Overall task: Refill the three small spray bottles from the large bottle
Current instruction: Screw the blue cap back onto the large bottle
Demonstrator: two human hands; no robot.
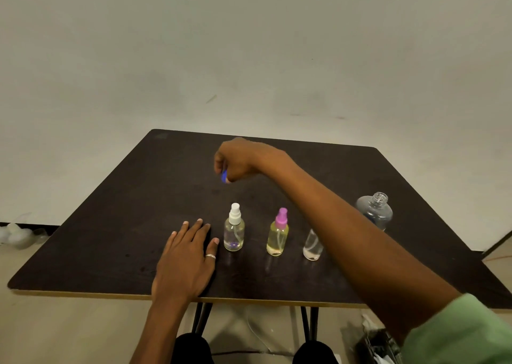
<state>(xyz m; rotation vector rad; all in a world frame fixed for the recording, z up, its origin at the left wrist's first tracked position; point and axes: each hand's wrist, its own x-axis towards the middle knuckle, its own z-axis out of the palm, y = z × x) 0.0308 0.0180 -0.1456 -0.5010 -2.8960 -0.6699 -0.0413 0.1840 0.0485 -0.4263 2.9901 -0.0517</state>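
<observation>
Three small spray bottles stand in a row near the front of the dark table [110, 225]. The white-capped bottle [234, 229] is leftmost, the pink-capped bottle [278, 234] holds yellowish liquid in the middle, and a clear third bottle [312, 245] is partly hidden behind my right forearm. The large clear bottle [375, 210] stands uncapped at the right. My right hand [238, 160] hovers over the table's middle, fingers pinched on a small blue cap [224, 175]. My left hand [188, 255] lies flat and empty on the table, just left of the white-capped bottle.
A pale wall rises right behind the table's far edge. Crumpled clear plastic [16, 234] lies on the floor at the left. A dark box of items [379, 345] sits on the floor at the lower right. My knees show under the front edge.
</observation>
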